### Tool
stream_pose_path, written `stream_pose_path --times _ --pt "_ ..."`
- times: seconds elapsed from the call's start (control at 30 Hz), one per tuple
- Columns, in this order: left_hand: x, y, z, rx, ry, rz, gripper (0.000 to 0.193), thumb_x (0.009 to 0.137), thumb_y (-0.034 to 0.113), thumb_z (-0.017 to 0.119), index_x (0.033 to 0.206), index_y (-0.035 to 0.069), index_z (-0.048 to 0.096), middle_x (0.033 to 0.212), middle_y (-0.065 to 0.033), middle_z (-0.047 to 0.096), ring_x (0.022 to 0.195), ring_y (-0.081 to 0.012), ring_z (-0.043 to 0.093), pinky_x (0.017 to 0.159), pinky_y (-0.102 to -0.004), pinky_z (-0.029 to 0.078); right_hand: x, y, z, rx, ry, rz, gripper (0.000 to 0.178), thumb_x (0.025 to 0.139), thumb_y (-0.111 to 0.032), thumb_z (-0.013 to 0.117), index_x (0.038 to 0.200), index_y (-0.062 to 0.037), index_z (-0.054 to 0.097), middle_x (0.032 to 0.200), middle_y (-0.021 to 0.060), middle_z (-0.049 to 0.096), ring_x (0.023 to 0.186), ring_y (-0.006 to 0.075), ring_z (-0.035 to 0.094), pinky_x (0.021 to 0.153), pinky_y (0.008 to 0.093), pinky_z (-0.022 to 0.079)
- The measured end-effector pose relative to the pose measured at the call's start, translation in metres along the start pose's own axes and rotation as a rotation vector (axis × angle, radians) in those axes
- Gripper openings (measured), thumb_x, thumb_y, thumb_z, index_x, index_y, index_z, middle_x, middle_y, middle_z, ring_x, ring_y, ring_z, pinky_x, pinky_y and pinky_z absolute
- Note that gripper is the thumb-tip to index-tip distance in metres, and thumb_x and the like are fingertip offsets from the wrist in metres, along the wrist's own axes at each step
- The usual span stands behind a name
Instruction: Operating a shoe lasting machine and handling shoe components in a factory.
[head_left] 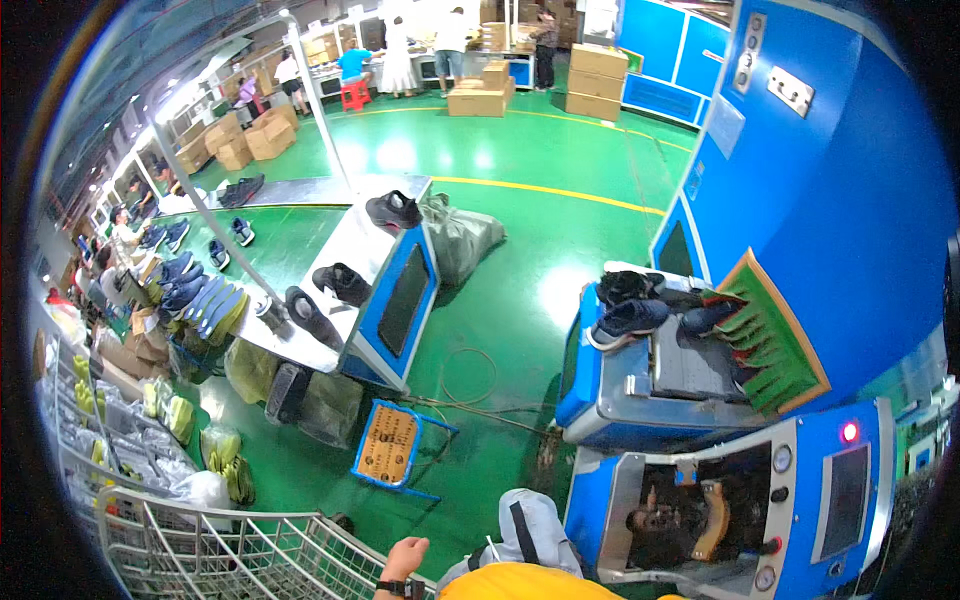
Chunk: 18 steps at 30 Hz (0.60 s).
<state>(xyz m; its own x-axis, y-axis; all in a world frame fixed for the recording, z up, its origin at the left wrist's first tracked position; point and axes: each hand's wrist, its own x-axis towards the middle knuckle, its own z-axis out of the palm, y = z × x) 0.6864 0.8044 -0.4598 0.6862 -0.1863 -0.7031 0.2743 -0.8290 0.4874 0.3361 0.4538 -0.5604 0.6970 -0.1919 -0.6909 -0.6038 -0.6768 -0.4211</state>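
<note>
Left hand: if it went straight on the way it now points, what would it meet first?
Probably the blue-framed stool, ahead of the left hand beyond a patch of green floor; depth is unclear, so it might pass above.

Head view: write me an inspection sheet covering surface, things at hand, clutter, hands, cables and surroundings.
Surface: white-topped bench carries dark shoes.
Things at hand: metal wire basket nearest the left hand.
Clutter: grey sack beside the bench; blue-framed stool.
Hands: nothing seen held in the left hand; right hand not in view.
Cables: thin cable on the green floor.
Surroundings: blue machine with lit red light at right; cardboard boxes and people farther back.
</note>
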Motion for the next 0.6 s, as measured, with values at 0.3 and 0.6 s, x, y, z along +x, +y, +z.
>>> stream_pose_path --times 0.3,0.6 --pt "0.133 0.14 -0.016 0.221 -0.185 0.268 0.052 0.094 0.047 0.057 0.114 0.001 0.07 0.111 -0.0214 0.071 0.108 -0.0398 0.065 0.093 -0.0463 0.051 0.161 -0.045 -0.143 -0.014 0.041 -0.082 0.042 0.09 -0.043 0.059 0.105 -0.0049 0.07 0.118 0.0215 0.063 0.11 0.0341 0.062 0.093 0.0437 0.05" --pt "0.211 0.239 -0.094 0.174 -0.141 0.448 0.049 0.096 0.044 0.055 0.117 0.001 0.067 0.118 -0.0225 0.068 0.11 -0.0409 0.063 0.094 -0.0473 0.049 0.252 -0.115 -0.228 0.04 0.02 -0.086 0.045 0.09 -0.044 0.058 0.108 -0.0046 0.07 0.122 0.0225 0.063 0.114 0.0347 0.061 0.096 0.0431 0.05"
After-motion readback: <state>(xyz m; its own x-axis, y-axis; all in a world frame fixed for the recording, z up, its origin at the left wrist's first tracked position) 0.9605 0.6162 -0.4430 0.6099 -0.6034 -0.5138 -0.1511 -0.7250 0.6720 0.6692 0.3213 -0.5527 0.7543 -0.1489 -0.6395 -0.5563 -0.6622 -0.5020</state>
